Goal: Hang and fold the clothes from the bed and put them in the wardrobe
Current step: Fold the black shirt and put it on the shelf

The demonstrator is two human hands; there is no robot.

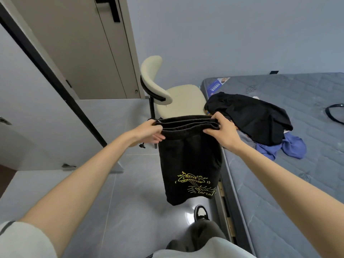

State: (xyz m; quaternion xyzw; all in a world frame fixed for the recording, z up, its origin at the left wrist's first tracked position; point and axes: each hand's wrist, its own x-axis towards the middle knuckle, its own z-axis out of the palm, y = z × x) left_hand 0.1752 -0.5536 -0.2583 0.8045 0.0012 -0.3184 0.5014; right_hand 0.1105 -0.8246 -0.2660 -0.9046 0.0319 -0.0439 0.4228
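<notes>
A pair of black shorts (189, 161) with a yellow print near the hem hangs in the air over the floor, doubled leg on leg. My left hand (149, 132) grips the left end of the waistband and my right hand (222, 130) grips the right end. A drawstring end dangles below my left hand. On the bed (290, 183) to the right lie a black garment (251, 116) and, partly under it, a blue garment (290, 148).
A cream chair (176, 101) stands between the bed and a beige door (80, 49) at the back left. A black loop, perhaps a hanger (334, 112), lies at the bed's far right. Grey tiled floor (130, 202) stretches below; my shoe (201, 214) is near the bed's edge.
</notes>
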